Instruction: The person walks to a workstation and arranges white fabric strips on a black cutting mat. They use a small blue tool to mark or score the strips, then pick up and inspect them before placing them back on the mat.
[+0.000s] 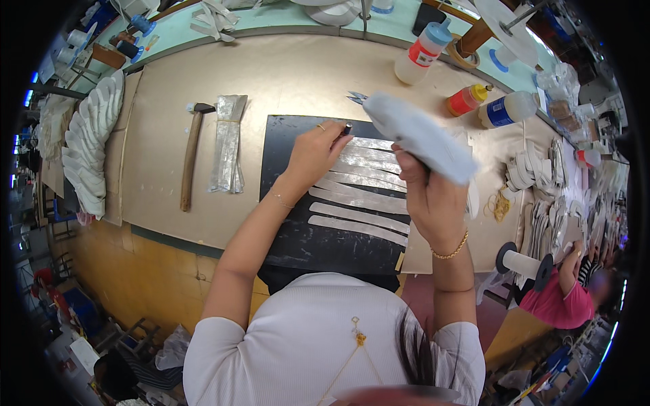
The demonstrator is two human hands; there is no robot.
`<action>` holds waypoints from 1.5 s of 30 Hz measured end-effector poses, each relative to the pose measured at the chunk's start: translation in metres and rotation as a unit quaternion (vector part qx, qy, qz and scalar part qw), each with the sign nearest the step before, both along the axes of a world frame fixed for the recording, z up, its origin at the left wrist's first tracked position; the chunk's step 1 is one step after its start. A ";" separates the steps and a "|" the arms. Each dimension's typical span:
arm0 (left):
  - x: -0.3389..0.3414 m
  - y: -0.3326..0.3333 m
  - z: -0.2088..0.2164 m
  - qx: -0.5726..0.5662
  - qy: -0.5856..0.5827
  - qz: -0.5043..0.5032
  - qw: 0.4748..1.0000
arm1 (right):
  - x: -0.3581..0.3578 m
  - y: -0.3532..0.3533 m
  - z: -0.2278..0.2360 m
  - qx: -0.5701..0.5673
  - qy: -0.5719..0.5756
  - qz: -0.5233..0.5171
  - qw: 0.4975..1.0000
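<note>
My left hand (319, 150) is closed in a pinch on a short dark cylinder with a shiny end (348, 128), at the top end of a row of pale silvery strips (365, 196). Several of these strips lie side by side on a black board (291, 237). Raised over the board's right side, my right hand (437, 203) grips a thick, pale, oblong slab (420, 135) with a darker underside. Motion blurs the slab, so its kind is unclear. Pointed metal tips (357, 98) show just beyond the board, partly hidden behind the slab.
A hammer (195, 155) and a tied bundle of strips (230, 142) lie left of the board. Stacked white pieces (95, 145) line the far left. Bottles (423, 54) stand at the back right. A thread spool (525, 264) and a person in pink (562, 298) are at right.
</note>
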State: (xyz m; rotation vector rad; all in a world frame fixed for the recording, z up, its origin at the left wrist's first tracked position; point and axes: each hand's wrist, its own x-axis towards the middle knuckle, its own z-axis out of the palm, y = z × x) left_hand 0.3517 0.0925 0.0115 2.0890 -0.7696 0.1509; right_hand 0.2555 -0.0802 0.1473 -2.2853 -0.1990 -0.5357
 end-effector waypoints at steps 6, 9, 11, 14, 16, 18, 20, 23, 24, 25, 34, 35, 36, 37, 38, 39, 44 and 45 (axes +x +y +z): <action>-0.004 -0.001 0.005 0.036 -0.010 -0.005 0.999 | 0.024 0.003 -0.024 -0.194 0.144 0.028 0.970; -0.003 0.003 0.002 0.053 -0.005 0.013 0.999 | 0.022 0.002 -0.007 -0.209 0.177 0.008 0.962; -0.001 0.002 -0.005 0.056 0.005 0.023 0.998 | 0.016 0.002 0.003 -0.169 0.156 -0.019 0.973; 0.001 0.002 -0.010 0.045 0.068 0.040 0.996 | 0.004 -0.002 0.003 -0.109 0.125 -0.056 0.985; 0.002 0.002 -0.008 0.006 0.164 0.065 0.984 | -0.003 -0.002 0.001 -0.086 0.132 -0.057 0.986; 0.005 0.002 -0.010 -0.081 0.194 0.056 0.976 | -0.008 -0.004 -0.001 -0.071 0.147 -0.060 0.985; 0.004 0.002 -0.008 -0.197 0.203 0.046 0.958 | -0.013 -0.006 -0.005 -0.071 0.148 -0.060 0.985; -0.003 0.012 0.006 -0.201 0.214 0.047 0.955 | -0.018 -0.010 -0.010 -0.064 0.152 -0.065 0.984; -0.005 0.016 0.006 -0.176 0.222 0.041 0.958 | -0.020 -0.011 -0.012 -0.061 0.155 -0.066 0.984; -0.007 0.019 0.005 -0.152 0.229 0.034 0.961 | -0.021 -0.012 -0.015 -0.057 0.159 -0.066 0.983; -0.007 0.020 -0.003 -0.050 0.184 0.041 0.981 | -0.024 -0.010 -0.021 -0.035 0.178 -0.045 0.982; -0.007 0.019 -0.003 -0.048 0.186 0.042 0.981 | -0.024 -0.010 -0.022 -0.034 0.181 -0.045 0.982; -0.007 0.019 -0.003 -0.046 0.188 0.043 0.980 | -0.025 -0.010 -0.022 -0.034 0.185 -0.044 0.981; -0.006 0.018 -0.003 -0.042 0.182 0.044 0.981 | -0.025 -0.010 -0.023 -0.036 0.182 -0.045 0.982; -0.006 0.018 -0.002 -0.038 0.176 0.046 0.983 | -0.025 -0.010 -0.023 -0.039 0.179 -0.045 0.982; -0.006 0.018 -0.001 -0.034 0.171 0.048 0.984 | -0.025 -0.010 -0.024 -0.042 0.176 -0.044 0.982; -0.009 0.015 0.002 -0.010 0.144 0.044 0.989 | -0.026 -0.010 -0.024 -0.043 0.174 -0.043 0.983; -0.010 0.014 0.002 -0.006 0.143 0.043 0.989 | -0.026 -0.010 -0.023 -0.046 0.176 -0.044 0.982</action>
